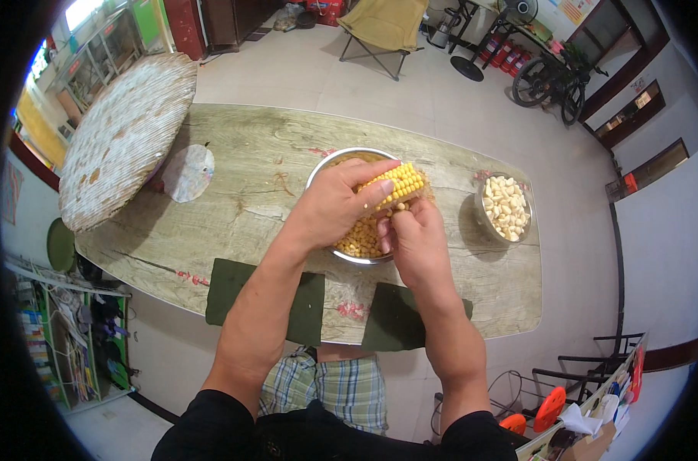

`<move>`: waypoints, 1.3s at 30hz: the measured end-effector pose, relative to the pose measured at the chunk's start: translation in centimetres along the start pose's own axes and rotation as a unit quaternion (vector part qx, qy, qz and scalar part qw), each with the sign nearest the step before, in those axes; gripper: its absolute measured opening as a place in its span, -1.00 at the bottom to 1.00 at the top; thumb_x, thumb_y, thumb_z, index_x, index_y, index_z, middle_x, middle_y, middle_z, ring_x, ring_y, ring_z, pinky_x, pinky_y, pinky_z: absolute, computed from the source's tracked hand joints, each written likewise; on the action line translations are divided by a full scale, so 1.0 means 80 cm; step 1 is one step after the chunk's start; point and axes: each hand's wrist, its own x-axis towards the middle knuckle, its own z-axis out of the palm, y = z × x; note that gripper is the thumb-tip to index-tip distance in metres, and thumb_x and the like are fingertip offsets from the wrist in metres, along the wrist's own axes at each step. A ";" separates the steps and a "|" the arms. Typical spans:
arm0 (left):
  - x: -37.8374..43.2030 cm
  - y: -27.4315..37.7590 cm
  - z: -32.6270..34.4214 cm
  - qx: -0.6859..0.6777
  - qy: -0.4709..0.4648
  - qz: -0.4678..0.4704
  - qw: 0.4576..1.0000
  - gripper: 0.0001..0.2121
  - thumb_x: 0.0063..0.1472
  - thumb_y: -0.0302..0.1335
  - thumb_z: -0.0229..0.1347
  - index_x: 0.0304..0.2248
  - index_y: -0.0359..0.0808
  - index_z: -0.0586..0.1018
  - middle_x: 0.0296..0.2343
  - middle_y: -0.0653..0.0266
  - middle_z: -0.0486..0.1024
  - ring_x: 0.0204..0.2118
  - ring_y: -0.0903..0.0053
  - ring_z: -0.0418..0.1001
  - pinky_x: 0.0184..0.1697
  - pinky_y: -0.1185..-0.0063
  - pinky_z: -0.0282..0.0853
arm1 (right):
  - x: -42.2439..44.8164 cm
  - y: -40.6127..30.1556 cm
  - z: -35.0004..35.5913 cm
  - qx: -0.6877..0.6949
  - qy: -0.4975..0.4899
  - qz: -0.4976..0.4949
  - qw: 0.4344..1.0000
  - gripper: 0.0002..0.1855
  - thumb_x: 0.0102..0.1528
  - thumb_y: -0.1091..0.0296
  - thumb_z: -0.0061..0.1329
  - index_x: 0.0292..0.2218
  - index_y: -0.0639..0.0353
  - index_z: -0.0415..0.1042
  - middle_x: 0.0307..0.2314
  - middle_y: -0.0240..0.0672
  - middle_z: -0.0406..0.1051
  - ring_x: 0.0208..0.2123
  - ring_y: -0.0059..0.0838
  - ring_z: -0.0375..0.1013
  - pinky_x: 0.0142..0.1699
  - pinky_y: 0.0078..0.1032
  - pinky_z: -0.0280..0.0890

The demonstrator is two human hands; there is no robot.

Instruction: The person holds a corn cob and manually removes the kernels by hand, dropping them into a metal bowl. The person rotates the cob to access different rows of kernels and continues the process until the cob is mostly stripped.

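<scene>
My left hand (349, 193) grips a partly shelled corn cob (403, 183), with yellow kernels along the side facing up and a bare strip along its lower edge. Just below the cob, my right hand (415, 230) has curled fingers at that bare strip; a few loose kernels show by its fingertips. Whether those fingers hold anything is hidden. Under both hands stands a round steel bowl (360, 260) with many loose corn kernels (357, 239) in it. My hands and the cob cover much of the bowl.
A glass bowl (479, 216) of peeled garlic cloves (505, 207) stands at the table's right end. On the left, a large round ribbed board (130, 138) leans over a small round pad (189, 173). Dark green cloths (308, 305) lie along the near edge of the wood-patterned table (239, 150).
</scene>
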 end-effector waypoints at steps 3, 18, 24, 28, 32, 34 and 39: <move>0.001 0.000 0.001 0.023 0.010 0.013 1.000 -0.61 0.42 -0.35 -0.01 0.12 -0.42 0.48 -0.08 0.19 0.53 -0.06 0.58 0.46 0.03 0.60 0.37 | -0.002 -0.004 0.007 0.012 0.013 -0.005 1.000 -0.76 0.14 0.58 -0.19 -0.13 0.33 0.31 -0.47 -0.36 0.40 -0.55 -0.65 0.36 -0.47 -0.65 0.27; -0.002 0.002 0.002 0.023 -0.007 0.026 0.999 -0.59 0.43 -0.33 -0.02 0.14 -0.41 0.46 -0.08 0.19 0.53 -0.06 0.57 0.46 0.05 0.59 0.36 | -0.008 -0.005 0.012 -0.022 0.012 -0.039 0.999 -0.78 0.20 0.49 -0.01 -0.12 0.33 0.33 -0.42 -0.41 0.43 -0.53 -0.69 0.37 -0.48 -0.67 0.27; -0.002 0.000 0.002 0.005 -0.008 0.015 1.000 -0.61 0.42 -0.35 -0.01 0.12 -0.40 0.49 -0.09 0.18 0.55 -0.07 0.55 0.47 0.04 0.58 0.37 | -0.011 -0.010 0.007 -0.062 0.033 -0.007 0.997 -0.67 0.14 0.58 -0.10 -0.04 0.37 0.31 -0.28 -0.31 0.44 -0.37 -0.62 0.44 -0.28 -0.62 0.37; -0.001 0.008 0.001 0.021 0.043 0.048 0.998 -0.62 0.41 -0.37 0.00 0.10 -0.42 0.50 -0.08 0.17 0.55 -0.07 0.55 0.48 0.05 0.57 0.37 | -0.007 -0.004 0.013 -0.093 0.015 -0.099 0.991 -0.47 0.10 0.61 -0.09 0.12 0.41 0.21 -0.04 -0.16 0.37 -0.03 -0.44 0.41 0.09 -0.44 0.32; -0.001 -0.001 -0.006 -0.011 0.119 0.042 0.992 -0.62 0.39 -0.37 0.01 0.09 -0.44 0.51 -0.07 0.13 0.56 -0.04 0.54 0.49 0.08 0.57 0.37 | -0.015 0.001 0.027 -0.099 -0.013 -0.153 0.983 -0.31 0.13 0.53 -0.02 0.24 0.41 0.08 0.15 -0.08 0.22 0.21 -0.28 0.24 0.29 -0.35 0.14; 0.000 0.001 -0.009 -0.032 0.132 0.047 0.990 -0.61 0.39 -0.38 0.01 0.09 -0.45 0.51 -0.06 0.12 0.56 -0.03 0.54 0.49 0.08 0.57 0.37 | -0.019 0.004 0.029 -0.152 0.008 -0.192 0.970 -0.36 0.15 0.48 0.01 0.21 0.42 0.13 0.14 -0.07 0.24 0.19 -0.25 0.26 0.27 -0.35 0.16; 0.004 -0.006 -0.011 -0.015 0.146 0.073 0.986 -0.62 0.39 -0.38 0.01 0.08 -0.46 0.52 -0.07 0.13 0.58 -0.04 0.56 0.50 0.07 0.58 0.38 | -0.029 0.023 0.037 -0.199 0.155 -0.266 0.930 -0.71 0.24 0.41 -0.01 -0.07 0.39 0.36 -0.13 -0.16 0.37 -0.07 -0.41 0.36 0.06 -0.44 0.27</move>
